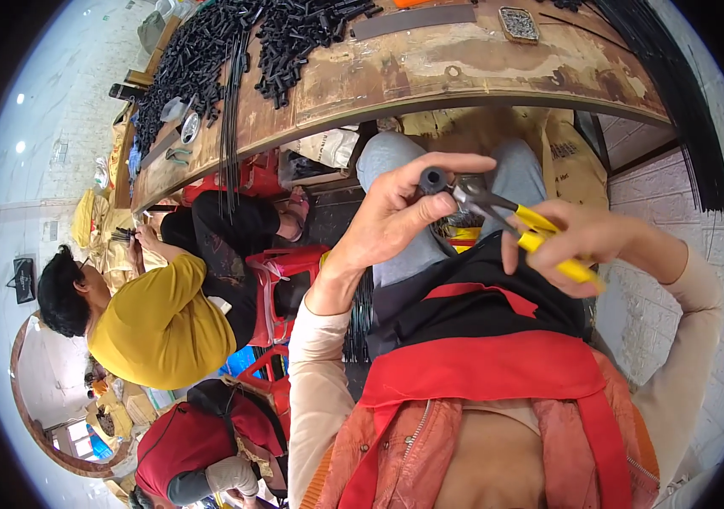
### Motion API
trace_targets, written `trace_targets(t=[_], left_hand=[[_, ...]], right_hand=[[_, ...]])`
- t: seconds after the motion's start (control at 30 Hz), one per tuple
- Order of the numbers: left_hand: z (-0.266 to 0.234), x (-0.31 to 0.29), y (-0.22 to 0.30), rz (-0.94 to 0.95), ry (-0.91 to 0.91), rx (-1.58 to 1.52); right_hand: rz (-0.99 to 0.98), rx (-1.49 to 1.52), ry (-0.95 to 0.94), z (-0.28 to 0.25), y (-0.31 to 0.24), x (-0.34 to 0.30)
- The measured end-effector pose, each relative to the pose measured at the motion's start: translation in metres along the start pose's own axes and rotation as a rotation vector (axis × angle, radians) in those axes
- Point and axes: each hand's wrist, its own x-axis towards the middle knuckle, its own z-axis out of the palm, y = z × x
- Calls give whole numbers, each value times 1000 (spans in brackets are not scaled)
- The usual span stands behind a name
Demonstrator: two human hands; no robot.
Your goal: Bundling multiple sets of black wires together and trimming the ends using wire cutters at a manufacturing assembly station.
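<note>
My left hand (383, 220) pinches a short black tube (432, 179) between thumb and fingers, its round open end toward me. The index finger stretches out past it to the right. In my right hand (582, 237) is a pair of pliers (540, 222) with yellow handles, partly smeared by motion. Its metal jaws are right beside the tube, near my left thumb; whether they touch it I cannot tell. Both hands are held above my lap, over a black and red apron (481, 365).
Ahead stands a wooden table (430, 76) with heaps of black tubular parts (294, 42), a small tin of tiny metal pieces (518, 25) and long black rods (676, 102) at right. To the left, a person in yellow (158, 318) sits near a red stool (273, 288).
</note>
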Motion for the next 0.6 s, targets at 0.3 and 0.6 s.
trace_targets(t=[0.3,0.6], left_hand=[[-3,-12,6,10,88,111],[-8,-10,2,78,79,142]], right_hand=[[18,-58,93,1,-13,12],[-347,-99,313,12,23,38]])
